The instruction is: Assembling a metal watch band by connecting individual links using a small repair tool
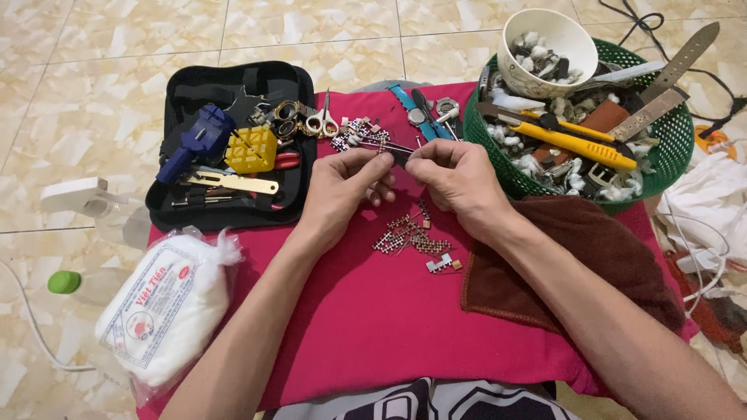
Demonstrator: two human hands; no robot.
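My left hand (pixel 348 183) and my right hand (pixel 455 177) meet above a red cloth (pixel 366 311), fingertips pinched on a small dark metal watch-band piece (pixel 399 155) held between them. A thin metal pin sticks out to the left of the piece. Below the hands lie several loose metal band links (pixel 412 235) on the cloth. More links (pixel 359 134) lie just beyond the left hand's fingers.
A black tool case (pixel 230 140) with a blue tool, a yellow block and scissors (pixel 323 118) lies at the left. A green basket (pixel 583 132) with a white bowl, a yellow knife and straps stands at the right. A brown towel (pixel 576 264), a cotton bag (pixel 167 307) and watches (pixel 424 113) lie around.
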